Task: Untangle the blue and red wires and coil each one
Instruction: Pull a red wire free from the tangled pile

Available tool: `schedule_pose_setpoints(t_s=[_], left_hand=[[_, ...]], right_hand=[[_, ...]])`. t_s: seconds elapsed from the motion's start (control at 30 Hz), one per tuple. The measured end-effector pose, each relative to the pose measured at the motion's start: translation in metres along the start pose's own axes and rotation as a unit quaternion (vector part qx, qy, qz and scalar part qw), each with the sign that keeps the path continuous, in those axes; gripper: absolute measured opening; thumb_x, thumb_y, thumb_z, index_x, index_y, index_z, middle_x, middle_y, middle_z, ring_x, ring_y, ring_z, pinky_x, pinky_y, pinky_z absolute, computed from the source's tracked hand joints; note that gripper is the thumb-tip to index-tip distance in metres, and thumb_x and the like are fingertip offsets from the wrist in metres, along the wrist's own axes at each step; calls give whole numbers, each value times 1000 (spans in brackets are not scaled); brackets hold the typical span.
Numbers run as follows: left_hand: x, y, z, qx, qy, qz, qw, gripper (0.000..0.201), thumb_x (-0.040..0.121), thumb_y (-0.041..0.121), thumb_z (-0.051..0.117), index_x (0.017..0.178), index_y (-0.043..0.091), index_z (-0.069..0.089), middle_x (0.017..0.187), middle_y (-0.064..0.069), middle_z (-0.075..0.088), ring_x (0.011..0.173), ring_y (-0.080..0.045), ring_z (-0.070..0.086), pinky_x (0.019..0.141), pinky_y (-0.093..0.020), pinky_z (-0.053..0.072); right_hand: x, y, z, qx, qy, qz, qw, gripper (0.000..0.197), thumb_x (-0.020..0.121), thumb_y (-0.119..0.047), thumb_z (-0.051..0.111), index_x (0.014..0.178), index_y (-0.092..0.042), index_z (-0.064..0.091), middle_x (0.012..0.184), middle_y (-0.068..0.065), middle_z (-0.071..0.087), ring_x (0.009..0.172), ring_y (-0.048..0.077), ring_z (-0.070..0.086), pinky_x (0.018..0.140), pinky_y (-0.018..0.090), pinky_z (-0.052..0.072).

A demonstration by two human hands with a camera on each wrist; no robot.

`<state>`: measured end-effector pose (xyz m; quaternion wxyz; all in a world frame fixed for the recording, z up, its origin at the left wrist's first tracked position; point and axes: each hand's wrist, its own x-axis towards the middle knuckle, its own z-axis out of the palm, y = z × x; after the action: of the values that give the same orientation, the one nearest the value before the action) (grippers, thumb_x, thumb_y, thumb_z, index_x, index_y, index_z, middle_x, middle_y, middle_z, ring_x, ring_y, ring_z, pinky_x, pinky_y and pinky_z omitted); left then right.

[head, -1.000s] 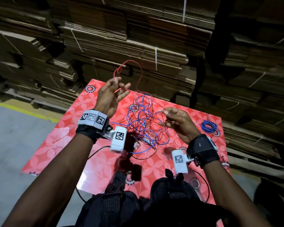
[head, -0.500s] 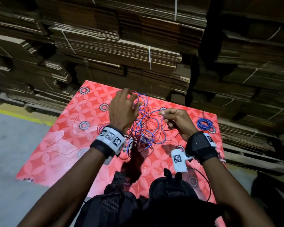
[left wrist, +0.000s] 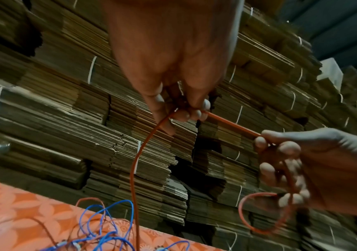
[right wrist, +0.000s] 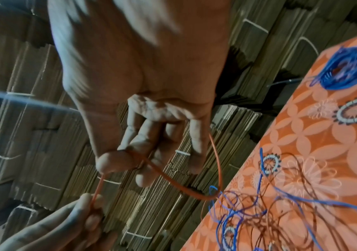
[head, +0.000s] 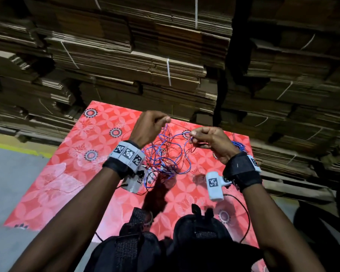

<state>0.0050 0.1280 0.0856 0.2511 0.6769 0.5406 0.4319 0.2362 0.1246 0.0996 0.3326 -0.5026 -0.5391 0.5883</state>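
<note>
A loose tangle of blue and red wires (head: 165,156) lies on the red floral cloth (head: 71,173) and partly hangs up toward my hands. My left hand (head: 164,119) pinches the red wire (left wrist: 231,124) between thumb and fingertips. From that pinch a short straight stretch runs to my right hand (head: 192,135). The right hand grips the same red wire (right wrist: 168,176) with curled fingers, and a small red loop (left wrist: 259,212) hangs below it. From the left hand, red wire also drops down into the tangle (left wrist: 108,229).
A finished blue coil (right wrist: 345,68) lies on the cloth at the far right, half hidden behind my right wrist in the head view. Tall stacks of bundled flat cardboard (head: 145,55) wall off the far side. Grey floor (head: 18,183) lies to the left.
My left hand, held open up at the left with red wire a second ago, swung right over the tangle and now pinches the red wire close to my right hand. The right hand rose slightly.
</note>
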Motion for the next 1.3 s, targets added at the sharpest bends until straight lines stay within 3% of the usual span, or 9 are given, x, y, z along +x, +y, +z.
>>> schedule_pose_setpoints(t_s=[0.33,0.5,0.67,0.77,0.87,0.93,1.0,1.07,1.3], left_hand=[[11,-38,-38,54,97,-82,990,17,94,18,61,90,8,75,73,-9,69,67,-21,63,65,-31,47],[3,-57,-31,205,27,-141,968,15,90,20,64,86,10,75,85,-21,72,87,-39,68,71,-40,49],[-3,-27,4,191,31,7,981,28,92,21,62,118,11,68,117,-17,67,116,-35,59,94,-43,47],[-1,3,29,189,-30,145,971,41,94,31,59,131,14,60,132,-10,60,137,-28,42,113,-55,24],[5,23,48,194,-98,185,958,36,95,38,54,121,17,66,119,-7,65,125,-24,53,113,-58,18],[10,28,51,150,-98,162,971,27,95,37,56,104,18,73,95,-3,65,100,-27,62,107,-53,31],[13,30,51,99,-69,138,983,27,93,39,57,93,19,74,79,3,56,82,-28,61,81,-43,47],[16,33,51,98,-40,119,987,31,91,44,54,94,22,75,77,5,56,79,-26,61,65,-39,47],[22,29,49,157,45,47,985,25,94,40,58,98,24,76,87,-4,67,84,-31,63,58,-29,33]], right_hand=[[-19,17,-51,-110,12,6,994,7,87,-7,69,81,-3,69,60,5,63,60,14,64,56,14,45],[-31,16,-55,-44,47,12,998,11,92,-11,63,89,-3,69,57,1,57,53,11,56,56,19,46],[-32,8,-35,55,64,21,996,13,94,-11,60,90,-3,69,56,0,48,45,10,44,48,23,47],[-31,4,-25,95,53,23,994,14,95,-13,59,90,-4,68,54,-3,46,40,6,39,45,21,43],[-33,-3,-18,159,38,26,986,19,96,-19,56,94,-4,67,54,-4,42,41,4,34,43,18,35],[-34,-5,-14,232,43,41,971,25,99,-24,52,98,-4,67,55,-5,43,41,2,35,40,16,34],[-37,-6,-12,325,40,53,944,32,101,-27,47,104,-3,67,57,-3,52,41,2,44,42,16,43],[-40,-5,-11,395,16,50,917,40,102,-27,41,105,1,70,64,1,65,48,5,60,50,21,54],[-53,-10,-6,409,-18,13,912,35,89,-16,48,115,3,63,85,10,74,65,10,71,58,20,58]])
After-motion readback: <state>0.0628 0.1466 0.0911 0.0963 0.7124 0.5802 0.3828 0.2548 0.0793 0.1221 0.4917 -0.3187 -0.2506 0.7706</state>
